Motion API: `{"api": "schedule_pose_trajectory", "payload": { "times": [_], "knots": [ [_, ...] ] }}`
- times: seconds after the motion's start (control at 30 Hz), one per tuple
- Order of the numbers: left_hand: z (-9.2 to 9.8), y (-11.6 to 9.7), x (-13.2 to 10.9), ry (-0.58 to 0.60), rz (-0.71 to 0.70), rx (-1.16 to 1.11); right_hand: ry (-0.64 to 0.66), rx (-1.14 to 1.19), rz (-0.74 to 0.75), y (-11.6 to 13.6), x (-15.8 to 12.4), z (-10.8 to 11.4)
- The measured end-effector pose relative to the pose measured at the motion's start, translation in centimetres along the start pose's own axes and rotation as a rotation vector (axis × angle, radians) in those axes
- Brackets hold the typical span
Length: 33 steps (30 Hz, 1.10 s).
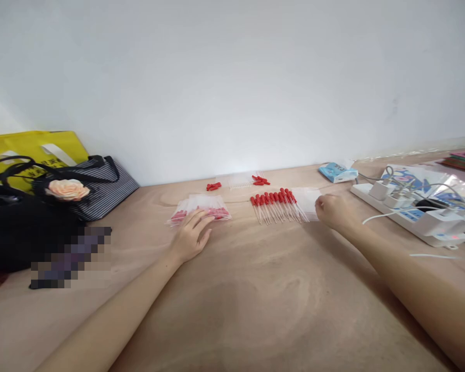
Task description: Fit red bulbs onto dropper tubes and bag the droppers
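Note:
My left hand (192,237) lies with fingers spread on a stack of clear plastic bags (199,204) that have red pieces inside. My right hand (332,211) is closed, its curled fingers at the right edge of some flat clear bags (307,200); whether they grip a bag edge is hidden. Between the hands, a row of droppers (277,204) with red bulbs and thin clear stems lies side by side, bulbs pointing away from me. Loose red bulbs lie behind in two small heaps, a left heap (213,186) and a right heap (261,180), near thin clear tubes (238,181).
A white power strip (383,204) with chargers and cables lies right of my right hand. Behind it is a blue packet (336,172). Bags stand at left: a yellow one (67,144), a striped one (112,191) and a black one (27,232). A white wall (232,93) closes the back.

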<state>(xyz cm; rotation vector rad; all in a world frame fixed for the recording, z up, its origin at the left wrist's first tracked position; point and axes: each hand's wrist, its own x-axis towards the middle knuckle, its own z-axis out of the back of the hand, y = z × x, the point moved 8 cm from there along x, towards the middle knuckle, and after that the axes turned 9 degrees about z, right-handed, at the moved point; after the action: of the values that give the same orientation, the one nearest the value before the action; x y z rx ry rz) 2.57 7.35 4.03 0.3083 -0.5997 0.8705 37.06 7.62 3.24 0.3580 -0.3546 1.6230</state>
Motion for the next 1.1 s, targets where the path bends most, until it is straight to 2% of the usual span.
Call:
{"api": "schedule_pose_trajectory", "payload": {
  "times": [0.07,0.1,0.13,0.17,0.27,0.37,0.4,0.47,0.53,0.63,0.73,0.83,0.93,1.1],
  "knots": [
    [0.6,-0.7,-0.6,-0.011,-0.026,-0.034,-0.36,0.093,-0.011,0.8,-0.8,3.5],
    [1.0,-1.0,-0.8,-0.02,-0.04,-0.051,-0.5,0.178,0.051,1.8,-1.4,4.8],
    [1.4,-1.4,-1.0,-0.038,-0.053,-0.067,-0.583,0.285,0.173,3.4,-1.9,5.7],
    [1.9,-1.7,-1.2,-0.063,-0.064,-0.082,-0.606,0.392,0.318,5.2,-2.4,6.2],
    [4.0,-2.8,-1.6,-0.192,-0.078,-0.127,-0.466,0.553,0.724,11.5,-4.2,5.9],
    [6.0,-4.5,-2.3,-0.302,-0.094,-0.211,-0.247,0.626,0.97,16.3,-6.0,4.4],
    [6.2,-5.4,-2.4,-0.282,-0.123,-0.25,-0.172,0.649,1.021,17.4,-6.5,3.8],
    [5.4,-7.4,-2.5,-0.111,-0.211,-0.31,-0.044,0.706,1.082,18.9,-7.1,2.9],
    [3.3,-9.1,-2.7,0.176,-0.272,-0.318,0.044,0.783,1.091,19.3,-7.2,2.4],
    [0.0,-9.5,-3.3,0.561,-0.215,-0.29,0.134,0.904,1.061,18.5,-6.8,2.0],
    [-1.5,-8.7,-3.8,0.75,-0.109,-0.289,0.169,0.981,0.962,16.5,-5.7,1.6],
    [-1.6,-8.3,-4.1,0.794,-0.046,-0.273,0.111,0.951,0.768,14.1,-4.3,1.2],
    [-1.4,-8.2,-4.3,0.783,0.02,-0.241,0.079,0.864,0.646,13.3,-3.9,1.0],
    [-0.6,-8.3,-3.6,0.648,0.071,-0.21,0.128,0.863,0.669,15.0,-4.9,0.9]
  ]
}}
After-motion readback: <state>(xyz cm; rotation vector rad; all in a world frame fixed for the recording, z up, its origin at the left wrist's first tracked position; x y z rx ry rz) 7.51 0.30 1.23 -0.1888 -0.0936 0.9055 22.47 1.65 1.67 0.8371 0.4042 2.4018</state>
